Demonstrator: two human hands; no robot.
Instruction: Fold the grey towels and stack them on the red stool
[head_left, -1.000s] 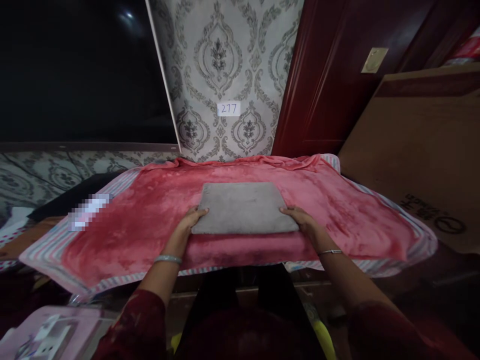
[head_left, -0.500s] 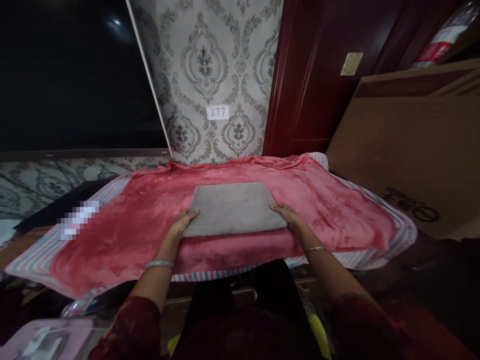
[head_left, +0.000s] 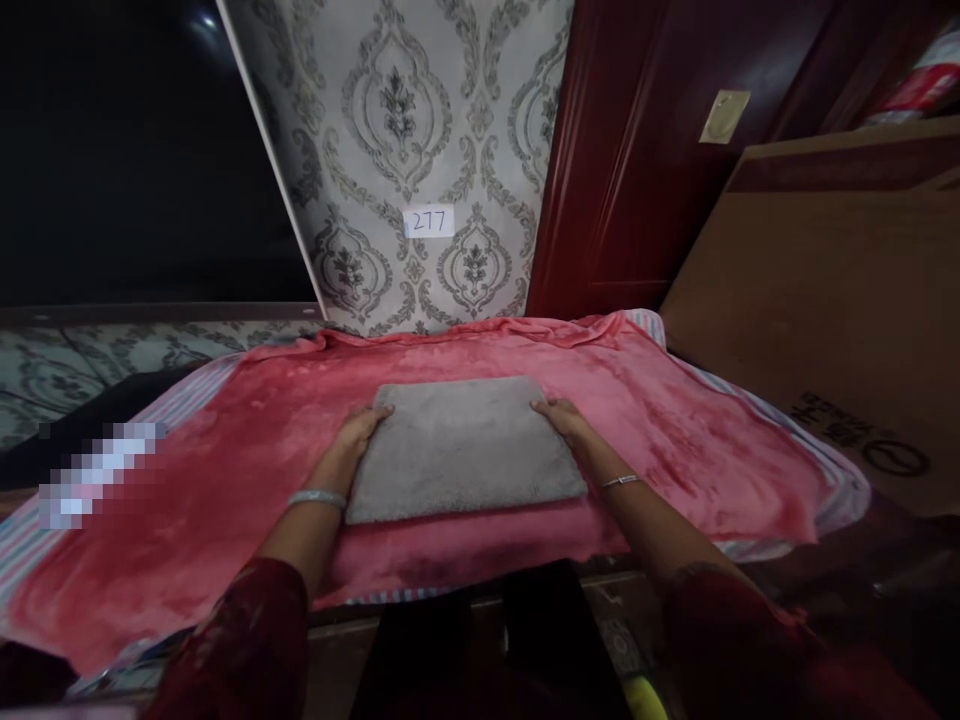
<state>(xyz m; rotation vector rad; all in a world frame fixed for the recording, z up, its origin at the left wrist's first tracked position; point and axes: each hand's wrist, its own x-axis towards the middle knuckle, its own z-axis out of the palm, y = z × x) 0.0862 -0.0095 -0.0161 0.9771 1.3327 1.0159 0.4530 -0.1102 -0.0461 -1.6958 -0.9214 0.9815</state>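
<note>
Your left hand (head_left: 364, 427) and right hand (head_left: 564, 418) grasp the cloth (head_left: 466, 450); uneven pulling could skew it past the surface's (head_left: 247, 450) front edge.

Dark screen (head_left: 142, 160), patterned wallpaper (head_left: 397, 120), "277" label (head_left: 429, 221), cardboard box (head_left: 832, 290).

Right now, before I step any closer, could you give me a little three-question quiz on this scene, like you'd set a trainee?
1. True or false: the left hand and the right hand hold opposite sides of the grey cloth.

2. Which number is on the card on the wall?
A) 217
B) 277
C) 727

3. Fill in: the red blanket beneath the grey cloth has a border patterned with ____.

Key: 1 true; 2 B; 3 stripes.
</note>
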